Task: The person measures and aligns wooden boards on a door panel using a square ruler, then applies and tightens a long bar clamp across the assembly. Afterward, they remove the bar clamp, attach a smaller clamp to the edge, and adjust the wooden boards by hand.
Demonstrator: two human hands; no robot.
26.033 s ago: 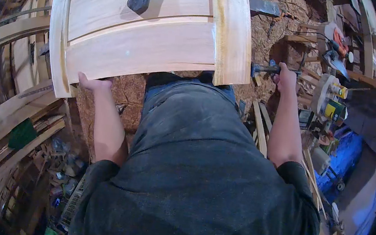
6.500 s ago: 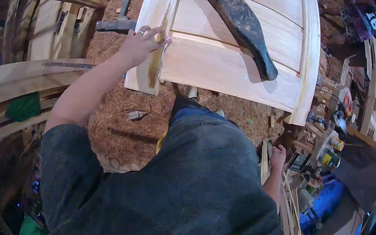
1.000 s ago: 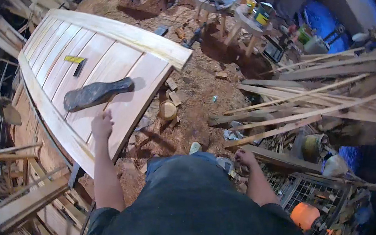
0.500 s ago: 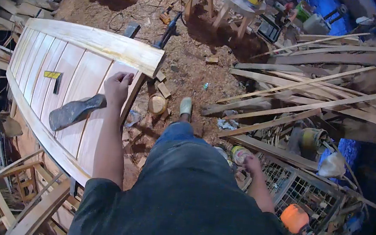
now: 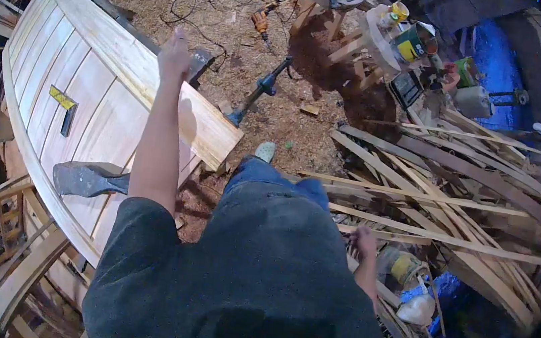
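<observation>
My left hand (image 5: 175, 57) is raised over the far long edge of a planked wooden panel (image 5: 99, 104), fingers stretched forward with nothing visible in them. Just right of it, past the edge board, sits a dark grey block-like piece (image 5: 199, 64). A broad grey tool or block with a narrowed end (image 5: 88, 179) lies on the planks, partly hidden behind my left forearm. Farther left on the panel rests a small square (image 5: 65, 107) with a yellow arm and a dark arm. By my right hip, my right hand (image 5: 364, 244) hangs with curled fingers, apparently holding nothing.
Wood shavings cover the ground, where an orange drill (image 5: 261, 22) and a long blue power tool (image 5: 260, 90) lie with cords. Stools (image 5: 377, 43) carry buckets and tools. Long wooden strips (image 5: 442, 200) are piled at right. Curved frames (image 5: 29, 268) stand at lower left.
My body has advanced and turned along the panel. My left hand has moved from above the planks to the far edge board, its fingers straightening. My right hand is away from the can beside it earlier.
</observation>
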